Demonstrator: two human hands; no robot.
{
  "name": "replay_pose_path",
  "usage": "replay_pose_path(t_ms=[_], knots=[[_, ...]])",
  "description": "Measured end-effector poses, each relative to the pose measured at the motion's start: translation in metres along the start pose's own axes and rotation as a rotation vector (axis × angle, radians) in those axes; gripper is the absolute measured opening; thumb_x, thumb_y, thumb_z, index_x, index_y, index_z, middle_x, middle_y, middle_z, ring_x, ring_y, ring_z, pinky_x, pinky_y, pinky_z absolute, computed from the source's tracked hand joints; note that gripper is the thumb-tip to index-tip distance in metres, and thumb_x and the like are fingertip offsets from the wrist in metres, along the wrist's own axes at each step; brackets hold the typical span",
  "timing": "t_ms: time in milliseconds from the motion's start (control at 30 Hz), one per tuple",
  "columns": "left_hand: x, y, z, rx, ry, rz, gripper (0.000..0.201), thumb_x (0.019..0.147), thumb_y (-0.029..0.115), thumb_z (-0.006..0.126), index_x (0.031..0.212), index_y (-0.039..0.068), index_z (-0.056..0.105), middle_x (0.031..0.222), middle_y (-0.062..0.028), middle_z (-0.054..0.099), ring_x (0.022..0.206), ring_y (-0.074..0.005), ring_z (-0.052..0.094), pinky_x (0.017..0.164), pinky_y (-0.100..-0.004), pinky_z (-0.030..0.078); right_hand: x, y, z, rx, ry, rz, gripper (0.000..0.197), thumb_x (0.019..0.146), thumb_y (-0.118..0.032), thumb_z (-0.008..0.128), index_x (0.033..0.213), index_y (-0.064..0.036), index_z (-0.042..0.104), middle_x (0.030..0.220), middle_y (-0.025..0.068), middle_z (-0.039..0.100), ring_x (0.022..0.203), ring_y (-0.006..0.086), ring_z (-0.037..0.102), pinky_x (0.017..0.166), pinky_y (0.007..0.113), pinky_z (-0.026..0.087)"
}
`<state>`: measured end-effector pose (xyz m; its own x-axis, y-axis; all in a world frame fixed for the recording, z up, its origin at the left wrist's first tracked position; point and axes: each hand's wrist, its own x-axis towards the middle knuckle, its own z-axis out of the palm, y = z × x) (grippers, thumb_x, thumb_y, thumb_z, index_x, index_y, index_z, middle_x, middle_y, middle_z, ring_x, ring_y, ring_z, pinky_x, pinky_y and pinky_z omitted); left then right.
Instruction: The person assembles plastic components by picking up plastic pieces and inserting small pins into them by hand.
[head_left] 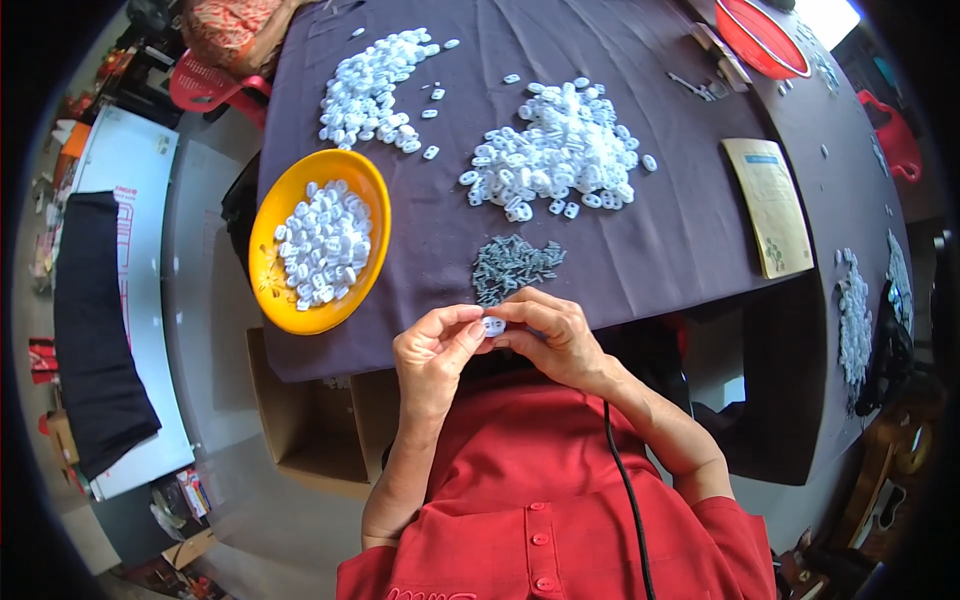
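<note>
Close to the table's front edge, both hands meet around a small white oval plastic piece (493, 326) with dark holes in its face. My left hand (437, 350) pinches it between thumb and fingers. From the other side, my right hand (553, 335) has its fingertips closed at the piece; whether a small grey part is also between them is too small to tell. Just beyond the fingers lies a pile of thin dark grey screw-like pins (515, 266). Farther back is a large heap of similar white pieces (555, 150).
A yellow bowl (376, 245) of white pieces sits at the left. Another white heap (370, 90) lies behind it. At the right are a tan booklet (768, 205) and a red basket (760, 40). An open cardboard box (310, 425) stands below the table's left edge. Someone sits at the far left.
</note>
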<state>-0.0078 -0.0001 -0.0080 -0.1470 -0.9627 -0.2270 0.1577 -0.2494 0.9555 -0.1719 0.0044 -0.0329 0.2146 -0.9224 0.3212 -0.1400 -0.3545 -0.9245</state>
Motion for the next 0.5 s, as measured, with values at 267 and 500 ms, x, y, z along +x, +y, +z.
replay_pose_path(t_ms=[267,500], knots=[[-0.001,0.001,0.003,0.001,0.021,-0.013,0.013,0.079,0.0,0.062,0.091,-0.003,0.06,0.078,-0.0098,0.064,0.06,-0.0133,0.061,0.057,-0.0223,0.053,-0.008,0.003,0.002,0.073,0.054,-0.018,0.028,0.073,0.003,0.064,0.1,0.0004,0.058,0.086,0.0105,0.059,0.075,0.022,0.062,0.062,0.029,0.049],[-0.002,0.0,0.007,0.034,0.052,-0.02,0.011,0.078,-0.001,0.063,0.088,-0.004,0.061,0.076,-0.0082,0.063,0.059,-0.0119,0.059,0.056,-0.0207,0.051,-0.012,0.005,0.005,0.095,0.134,-0.049,0.021,0.073,-0.003,0.065,0.093,0.0013,0.059,0.079,0.0117,0.057,0.067,0.0254,0.059,0.056,0.032,0.048]])
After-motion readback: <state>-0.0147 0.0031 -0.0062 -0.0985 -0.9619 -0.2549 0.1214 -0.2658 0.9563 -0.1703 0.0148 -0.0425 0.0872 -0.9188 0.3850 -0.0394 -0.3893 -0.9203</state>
